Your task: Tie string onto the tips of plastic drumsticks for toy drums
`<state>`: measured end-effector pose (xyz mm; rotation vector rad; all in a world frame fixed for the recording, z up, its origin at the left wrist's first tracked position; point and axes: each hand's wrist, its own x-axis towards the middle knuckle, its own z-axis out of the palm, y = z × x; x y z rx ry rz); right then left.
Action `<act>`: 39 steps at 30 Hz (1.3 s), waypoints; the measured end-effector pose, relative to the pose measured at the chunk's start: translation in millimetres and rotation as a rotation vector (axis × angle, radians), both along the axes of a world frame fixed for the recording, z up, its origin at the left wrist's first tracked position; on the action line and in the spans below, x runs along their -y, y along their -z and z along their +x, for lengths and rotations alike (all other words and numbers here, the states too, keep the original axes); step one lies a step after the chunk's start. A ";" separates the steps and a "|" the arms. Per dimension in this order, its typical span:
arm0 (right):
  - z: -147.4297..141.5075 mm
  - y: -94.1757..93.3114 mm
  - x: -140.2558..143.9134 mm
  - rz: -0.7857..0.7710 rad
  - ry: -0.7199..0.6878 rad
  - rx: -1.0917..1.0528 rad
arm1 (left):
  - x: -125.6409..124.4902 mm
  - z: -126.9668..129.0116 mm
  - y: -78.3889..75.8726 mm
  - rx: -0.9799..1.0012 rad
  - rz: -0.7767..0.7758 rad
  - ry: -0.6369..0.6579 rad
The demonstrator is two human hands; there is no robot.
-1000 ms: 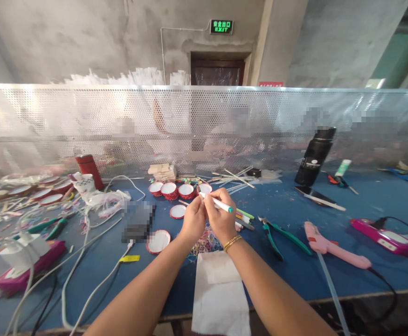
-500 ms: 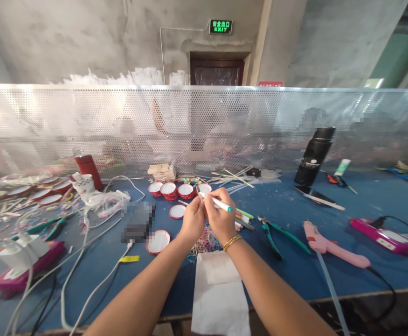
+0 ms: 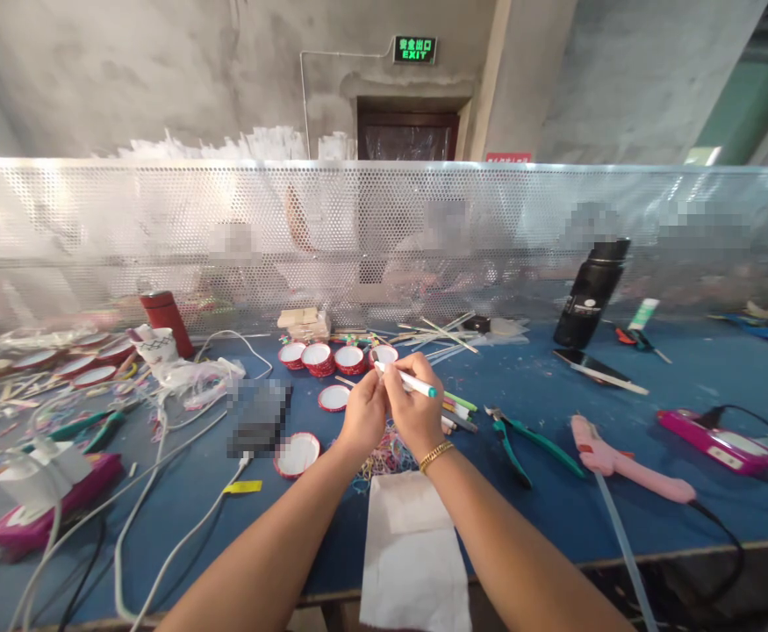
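Backdrop: concrete wall (image 3: 160,79), lit exit sign (image 3: 414,50), perforated screen (image 3: 331,211) along the far side of the blue table (image 3: 521,535).
Landmark: white cloth (image 3: 416,562), near table edge; I place the rest from it.
Right hand (image 3: 418,404): beyond the cloth, fingers gripping the white marker; bracelet (image 3: 436,456) on the wrist.
White marker (image 3: 413,383): beyond the cloth, slanted, teal end to the right, other end at the left hand.
Left hand (image 3: 365,412): beyond the cloth, fingers curled, meeting the right; I can't tell if it grips anything.
Coloured strands (image 3: 384,458): just beyond the cloth, tangled, under the hands.
Red-rimmed discs: one (image 3: 297,455) left of the cloth, another (image 3: 334,398) farther out, stacks (image 3: 318,356) farther still.
Pens (image 3: 463,402): beyond the cloth, to its right, by the right hand.
Pliers (image 3: 541,448): right of the cloth, handles spread.
Pink glue gun (image 3: 640,472): farther right of the cloth.
Phone (image 3: 258,421): left of the cloth, blurred on my feed, cable attached.
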<state>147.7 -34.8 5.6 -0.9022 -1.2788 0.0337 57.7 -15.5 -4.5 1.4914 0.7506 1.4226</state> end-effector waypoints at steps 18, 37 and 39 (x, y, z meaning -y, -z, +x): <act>2.3 -1.4 -1.7 -0.011 0.010 -0.064 | -0.7 -0.5 -1.7 0.014 -0.044 0.001; 2.1 -2.0 -1.4 -0.008 -0.011 -0.076 | -0.6 -1.2 -2.0 -0.012 -0.021 0.011; 1.5 -2.2 -0.4 0.005 -0.014 -0.049 | 0.1 -0.9 -2.6 -0.006 -0.021 0.022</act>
